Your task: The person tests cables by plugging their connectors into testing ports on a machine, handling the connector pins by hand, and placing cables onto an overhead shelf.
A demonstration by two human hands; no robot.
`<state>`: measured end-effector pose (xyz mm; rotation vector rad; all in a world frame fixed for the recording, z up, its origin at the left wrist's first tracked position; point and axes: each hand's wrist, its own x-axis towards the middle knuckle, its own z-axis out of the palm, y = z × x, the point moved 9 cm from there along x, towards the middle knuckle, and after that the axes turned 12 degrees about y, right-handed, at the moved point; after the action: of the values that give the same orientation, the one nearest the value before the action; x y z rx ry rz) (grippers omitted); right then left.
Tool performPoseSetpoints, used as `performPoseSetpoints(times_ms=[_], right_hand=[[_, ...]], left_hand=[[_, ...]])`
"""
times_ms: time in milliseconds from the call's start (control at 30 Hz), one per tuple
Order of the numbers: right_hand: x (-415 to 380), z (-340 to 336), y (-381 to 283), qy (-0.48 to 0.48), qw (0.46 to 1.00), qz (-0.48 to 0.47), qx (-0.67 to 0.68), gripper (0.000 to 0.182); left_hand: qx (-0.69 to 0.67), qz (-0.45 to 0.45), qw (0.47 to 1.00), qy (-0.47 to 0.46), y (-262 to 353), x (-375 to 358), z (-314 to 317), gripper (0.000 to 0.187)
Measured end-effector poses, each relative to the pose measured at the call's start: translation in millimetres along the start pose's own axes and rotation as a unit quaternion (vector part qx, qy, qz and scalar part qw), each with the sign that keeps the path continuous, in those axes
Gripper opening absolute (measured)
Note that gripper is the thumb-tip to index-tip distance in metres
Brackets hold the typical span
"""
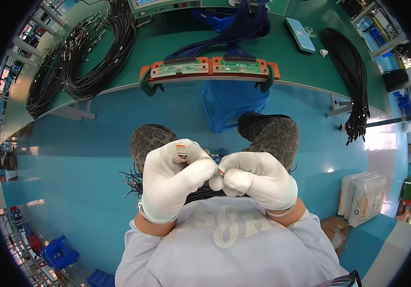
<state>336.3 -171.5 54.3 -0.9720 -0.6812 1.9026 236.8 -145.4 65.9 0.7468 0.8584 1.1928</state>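
My left hand and my right hand, both in white knit gloves, meet above my lap. Between their pinched fingertips is a small connector with red and green wire bits. A second connector, pale with an orange edge, sticks up from the curled fingers of my left hand. Both hands are closed, and the gloves hide most of what they grip. Black cables lie across my lap under the hands, with loose ends sticking out at the left.
Ahead stands a green table with an orange-framed circuit-board fixture at its front edge. Black cable bundles lie at its left and right. A blue stool is beneath. White bags stand on the floor at right.
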Motion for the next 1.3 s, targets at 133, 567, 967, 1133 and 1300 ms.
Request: performPoseSetpoints(times_ms=[133, 567, 967, 1133, 1300], right_hand=[[4.9, -7.9, -7.7, 0.072, 0.996, -0.054, 0.0, 0.019], [19.9, -15.6, -51.9, 0.153, 0.96, -0.206, -0.114, 0.019], [16.2, -11.9, -54.2, 0.069, 0.949, -0.252, -0.175, 0.021], [1.5, -0.2, -62.1, 0.003, 0.879, -0.416, -0.234, 0.022], [-5.8, -14.4, -51.5, 0.121, 0.921, -0.328, -0.173, 0.02]], left_hand=[[0.008, 0.004, 1.0, -0.011, -0.5, -0.5, 6.6, 0.017], [0.154, 0.003, 0.988, -0.008, -9.8, -6.1, 12.4, 0.033], [0.146, -0.078, 0.986, -0.011, -17.0, -6.1, 6.5, 0.022], [0.182, 0.035, 0.983, -0.003, -2.0, -3.8, 3.6, 0.018], [0.411, 0.269, 0.871, 0.005, 31.1, -16.9, 19.5, 0.021]])
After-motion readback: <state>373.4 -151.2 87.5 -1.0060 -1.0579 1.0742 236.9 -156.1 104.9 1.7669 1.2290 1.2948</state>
